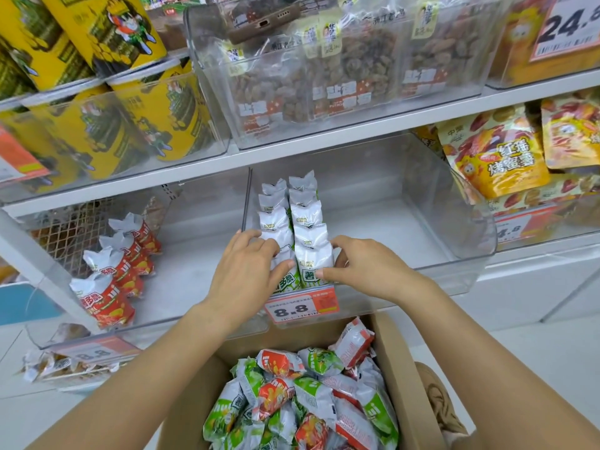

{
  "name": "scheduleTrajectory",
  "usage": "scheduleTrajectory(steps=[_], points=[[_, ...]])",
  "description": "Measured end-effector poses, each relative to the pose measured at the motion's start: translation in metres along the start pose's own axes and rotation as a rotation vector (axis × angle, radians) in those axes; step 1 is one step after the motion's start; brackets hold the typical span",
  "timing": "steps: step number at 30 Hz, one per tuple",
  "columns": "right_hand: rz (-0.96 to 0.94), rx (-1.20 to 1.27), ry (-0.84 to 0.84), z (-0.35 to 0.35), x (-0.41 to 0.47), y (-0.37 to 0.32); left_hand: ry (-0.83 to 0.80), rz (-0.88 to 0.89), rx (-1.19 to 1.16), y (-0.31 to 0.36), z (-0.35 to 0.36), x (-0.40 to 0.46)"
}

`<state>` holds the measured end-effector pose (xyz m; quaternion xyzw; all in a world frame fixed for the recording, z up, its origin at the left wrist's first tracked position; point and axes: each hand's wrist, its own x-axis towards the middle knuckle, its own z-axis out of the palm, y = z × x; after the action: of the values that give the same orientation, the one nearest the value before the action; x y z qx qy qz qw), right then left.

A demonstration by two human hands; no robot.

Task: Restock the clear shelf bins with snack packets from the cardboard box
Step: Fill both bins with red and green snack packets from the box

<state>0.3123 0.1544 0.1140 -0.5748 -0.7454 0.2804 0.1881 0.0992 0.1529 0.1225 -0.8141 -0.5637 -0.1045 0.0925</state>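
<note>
Nearest to us sits the cardboard box, open at the top and heaped with loose snack packets, green-and-white ones mixed with red-and-white ones. Both our bare forearms reach out over it toward the shelf.

Just beyond the box's far edge, an orange price tag reading 8.8 hangs on the front lip of the clear bin on the lower shelf. Our left hand lies on the front of the left row of green packets, its fingers curled over the packet tops and its thumb pressing the front packet, so this grip is closed on the packets. Our right hand holds the right row from the other side, thumb on the front packet's face and fingers bent around its right edge. The two rows stand upright side by side against the bin's left wall, running from the front lip toward the back; the rest of the bin to their right holds nothing.

To the left, a neighbouring bin holds a row of red packets, leaning one behind another.

Further up, the shelf above carries yellow canisters on the left and a clear bin of dried fruit bags in the middle, with a phone lying on top. Orange sweet potato bags sit at the far right.
</note>
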Motion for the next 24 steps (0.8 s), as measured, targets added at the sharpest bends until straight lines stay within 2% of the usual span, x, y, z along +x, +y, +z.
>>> scheduleTrajectory(steps=[3,12,19,24], points=[[-0.012,-0.044,-0.043,0.000,0.001,0.001,0.036,0.020,0.012,-0.002,0.003,-0.001],[0.057,-0.195,0.008,0.003,-0.003,-0.002,0.088,0.033,0.034,-0.002,0.006,-0.003],[0.038,-0.262,0.172,0.004,-0.008,-0.004,0.204,0.049,0.098,-0.003,0.011,-0.005],[-0.023,-0.220,0.430,-0.006,-0.029,0.001,0.228,0.073,-0.006,0.001,0.001,-0.019]])
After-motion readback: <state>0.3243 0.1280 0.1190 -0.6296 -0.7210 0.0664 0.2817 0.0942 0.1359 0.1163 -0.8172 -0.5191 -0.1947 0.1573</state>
